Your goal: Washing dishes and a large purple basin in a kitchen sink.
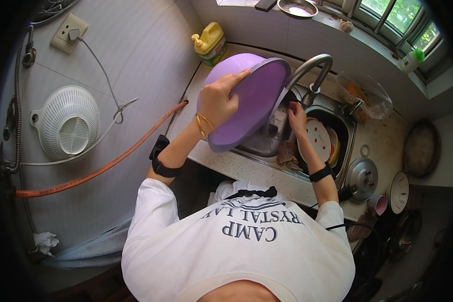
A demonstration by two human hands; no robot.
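Observation:
A purple plastic basin (258, 90) is tilted on its side over the left sink bowl (264, 141). Its near side is gripped by my left hand (221, 98), with the index finger laid along the grey rim. My right hand (297, 116) is beside the base of the metal faucet (317, 60), between the two sink bowls; its fingertips are partly hidden, so whether it holds anything is unclear. Below that wrist, a crumpled brown cloth (288, 155) lies on the sink edge. Plates with red dots (317, 137) stand in the right sink bowl.
A yellow detergent jug (211, 43) stands in the back left corner. Right of the sink are a plastic bag (373, 98), a metal lid (361, 179), a pink cup (379, 204) and a bowl (398, 192). An orange hose (105, 170) runs from the left wall to the counter.

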